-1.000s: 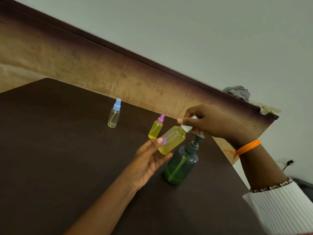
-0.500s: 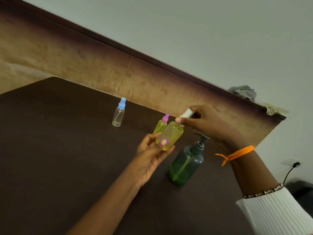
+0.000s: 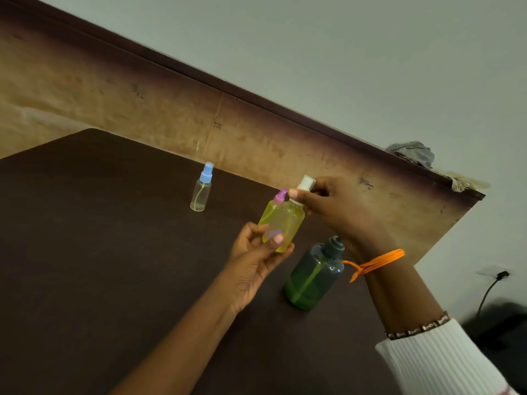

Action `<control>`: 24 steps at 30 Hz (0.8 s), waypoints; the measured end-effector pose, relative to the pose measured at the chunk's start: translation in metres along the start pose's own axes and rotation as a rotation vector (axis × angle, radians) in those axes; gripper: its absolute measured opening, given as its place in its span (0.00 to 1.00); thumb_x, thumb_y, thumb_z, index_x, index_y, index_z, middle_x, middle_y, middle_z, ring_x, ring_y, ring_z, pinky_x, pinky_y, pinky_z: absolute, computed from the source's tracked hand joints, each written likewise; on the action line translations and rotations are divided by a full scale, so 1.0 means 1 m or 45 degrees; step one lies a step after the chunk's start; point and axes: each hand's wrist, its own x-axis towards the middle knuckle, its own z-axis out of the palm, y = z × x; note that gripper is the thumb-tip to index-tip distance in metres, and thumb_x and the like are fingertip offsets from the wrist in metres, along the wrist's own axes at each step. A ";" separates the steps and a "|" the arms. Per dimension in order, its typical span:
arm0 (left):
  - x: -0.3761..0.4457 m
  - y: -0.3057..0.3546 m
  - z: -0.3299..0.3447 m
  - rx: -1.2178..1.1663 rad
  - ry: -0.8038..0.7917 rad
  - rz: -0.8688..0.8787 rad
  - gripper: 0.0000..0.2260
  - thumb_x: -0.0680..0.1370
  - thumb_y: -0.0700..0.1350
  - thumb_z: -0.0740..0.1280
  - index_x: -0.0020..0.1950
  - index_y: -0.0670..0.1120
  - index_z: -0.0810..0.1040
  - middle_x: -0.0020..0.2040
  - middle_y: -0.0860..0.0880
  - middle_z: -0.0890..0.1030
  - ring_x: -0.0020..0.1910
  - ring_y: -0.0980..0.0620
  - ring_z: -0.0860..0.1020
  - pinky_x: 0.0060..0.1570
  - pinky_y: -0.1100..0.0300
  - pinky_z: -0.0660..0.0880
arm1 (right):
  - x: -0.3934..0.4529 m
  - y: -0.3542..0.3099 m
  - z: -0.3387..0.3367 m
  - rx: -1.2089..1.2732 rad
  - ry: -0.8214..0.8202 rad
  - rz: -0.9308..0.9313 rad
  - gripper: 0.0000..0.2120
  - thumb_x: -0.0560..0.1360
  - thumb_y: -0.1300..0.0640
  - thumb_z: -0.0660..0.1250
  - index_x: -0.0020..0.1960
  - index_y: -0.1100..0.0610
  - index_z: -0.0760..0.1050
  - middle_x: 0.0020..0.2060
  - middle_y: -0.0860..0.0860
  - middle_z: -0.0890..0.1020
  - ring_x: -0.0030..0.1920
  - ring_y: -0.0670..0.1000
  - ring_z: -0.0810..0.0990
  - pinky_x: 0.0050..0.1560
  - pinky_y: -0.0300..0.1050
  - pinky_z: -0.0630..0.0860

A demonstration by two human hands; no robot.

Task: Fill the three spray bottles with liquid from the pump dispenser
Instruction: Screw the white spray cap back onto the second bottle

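Your left hand cradles base of yellow-filled spray bottle, fingers curled round lower body, held above table. Bottle's long axis tilts up and right, toward your right hand. Right-hand fingers pinch white spray cap at neck. Likely cap turn comes next; twist about that tilted axis. Pump dispenser stands just below right wrist, pump head hidden. Pink-capped bottle just behind held one. Blue-capped bottle well apart, nearly empty; left hand nearer it.
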 end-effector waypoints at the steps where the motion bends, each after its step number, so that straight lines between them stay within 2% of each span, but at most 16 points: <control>1: 0.000 0.001 0.001 0.029 0.015 0.041 0.11 0.66 0.38 0.68 0.43 0.43 0.68 0.49 0.43 0.80 0.42 0.49 0.83 0.38 0.61 0.80 | -0.001 0.001 0.005 -0.010 0.071 -0.008 0.16 0.72 0.52 0.72 0.39 0.66 0.78 0.30 0.55 0.76 0.32 0.48 0.72 0.35 0.41 0.67; 3: -0.001 0.006 0.001 0.004 -0.006 0.016 0.10 0.67 0.43 0.68 0.44 0.42 0.71 0.45 0.43 0.80 0.37 0.52 0.82 0.34 0.64 0.79 | -0.005 -0.004 0.007 0.069 0.155 -0.063 0.15 0.72 0.52 0.71 0.34 0.62 0.76 0.28 0.53 0.74 0.31 0.46 0.70 0.33 0.41 0.65; 5: -0.003 0.014 -0.001 -0.156 -0.145 -0.157 0.18 0.66 0.48 0.73 0.49 0.37 0.78 0.40 0.40 0.80 0.29 0.52 0.80 0.27 0.65 0.77 | -0.005 -0.011 0.003 0.254 0.014 -0.125 0.11 0.73 0.56 0.70 0.33 0.56 0.75 0.27 0.48 0.74 0.30 0.42 0.70 0.31 0.35 0.66; 8: -0.002 0.024 -0.008 -0.395 -0.380 -0.405 0.25 0.58 0.45 0.81 0.49 0.34 0.81 0.35 0.37 0.78 0.24 0.52 0.77 0.21 0.65 0.75 | -0.005 -0.018 -0.004 0.534 -0.313 -0.145 0.03 0.72 0.59 0.68 0.42 0.58 0.79 0.33 0.49 0.79 0.34 0.41 0.75 0.35 0.31 0.71; 10: -0.001 0.025 -0.010 -0.373 -0.413 -0.418 0.26 0.56 0.45 0.82 0.48 0.33 0.81 0.36 0.37 0.78 0.24 0.51 0.78 0.22 0.65 0.76 | -0.003 -0.015 -0.003 0.560 -0.352 -0.124 0.09 0.69 0.56 0.68 0.45 0.60 0.80 0.38 0.53 0.79 0.37 0.44 0.74 0.38 0.33 0.71; 13: 0.001 0.024 -0.010 -0.188 -0.295 -0.294 0.28 0.54 0.49 0.82 0.48 0.36 0.83 0.39 0.36 0.81 0.29 0.50 0.81 0.26 0.64 0.78 | -0.002 -0.009 0.006 0.441 -0.161 -0.087 0.10 0.74 0.57 0.68 0.45 0.66 0.79 0.38 0.56 0.78 0.39 0.49 0.74 0.43 0.41 0.70; 15: 0.002 0.023 -0.009 -0.096 -0.201 -0.201 0.26 0.60 0.49 0.78 0.52 0.36 0.79 0.41 0.37 0.82 0.34 0.49 0.82 0.30 0.63 0.79 | -0.002 -0.006 0.014 0.373 -0.023 -0.065 0.15 0.75 0.56 0.68 0.45 0.70 0.78 0.36 0.57 0.76 0.39 0.50 0.72 0.42 0.43 0.68; 16: 0.003 0.023 -0.010 -0.045 -0.162 -0.141 0.23 0.64 0.48 0.73 0.53 0.36 0.76 0.43 0.39 0.82 0.37 0.49 0.83 0.32 0.63 0.79 | -0.001 -0.006 0.018 0.330 0.036 -0.066 0.16 0.75 0.55 0.69 0.44 0.71 0.78 0.34 0.57 0.74 0.37 0.49 0.70 0.40 0.42 0.66; 18: 0.005 0.025 -0.012 0.082 -0.105 0.005 0.13 0.68 0.46 0.67 0.48 0.39 0.73 0.44 0.42 0.82 0.42 0.50 0.83 0.37 0.62 0.80 | -0.001 -0.008 0.025 0.180 0.144 -0.098 0.18 0.74 0.54 0.69 0.37 0.69 0.75 0.28 0.53 0.68 0.30 0.42 0.64 0.31 0.37 0.60; 20: 0.007 0.028 -0.014 0.236 -0.037 0.164 0.09 0.69 0.43 0.67 0.44 0.41 0.71 0.46 0.43 0.81 0.44 0.50 0.82 0.40 0.60 0.80 | 0.001 -0.010 0.035 0.053 0.242 -0.117 0.20 0.74 0.53 0.69 0.30 0.63 0.69 0.25 0.49 0.62 0.25 0.42 0.59 0.26 0.36 0.56; 22: 0.009 0.030 -0.019 0.417 0.044 0.311 0.08 0.70 0.41 0.68 0.44 0.41 0.71 0.46 0.44 0.81 0.45 0.50 0.82 0.43 0.58 0.80 | 0.009 -0.007 0.046 0.073 0.293 -0.097 0.21 0.74 0.53 0.69 0.29 0.59 0.65 0.25 0.49 0.60 0.26 0.43 0.57 0.28 0.39 0.55; 24: 0.013 0.032 -0.024 0.550 0.120 0.446 0.08 0.71 0.37 0.69 0.44 0.42 0.70 0.45 0.47 0.82 0.45 0.52 0.82 0.44 0.58 0.80 | 0.015 -0.002 0.060 0.267 0.258 -0.055 0.21 0.74 0.51 0.69 0.30 0.60 0.66 0.26 0.50 0.63 0.30 0.46 0.62 0.33 0.43 0.59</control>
